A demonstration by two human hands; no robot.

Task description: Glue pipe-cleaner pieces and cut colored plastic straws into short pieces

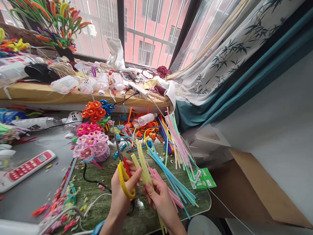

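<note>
the pale yellow fuzzy stems (144,164) are held up over the front of the green tabletop (144,223), between the 2 hands. the right hand (158,195) is closed around the bundle, thumb across the front, with most of its length pointing away toward the window and some pale yellow showing below the wrist. the left hand (119,191) is clamped on the scissors (121,176), whose yellow handle loops around it and whose blades point away; its thumb and fingers also meet the stems near a shorter piece. whether the blades are fully together i cannot tell.

the stems look very light, with a soft nap over what is probably a thin wire core. they should bend easily, hold the bend and not slip much, though a loose grip would let single stems slide out of line. they seem hard to break, but squeezing could flatten the fuzz or kink the core. the best hold is a light pinch around the whole bundle at mid-length, as the right hand has it, fingers well below the tips. the blue stems (162,165) and pink stems (172,195) lying just beside should handle the same way.
</note>
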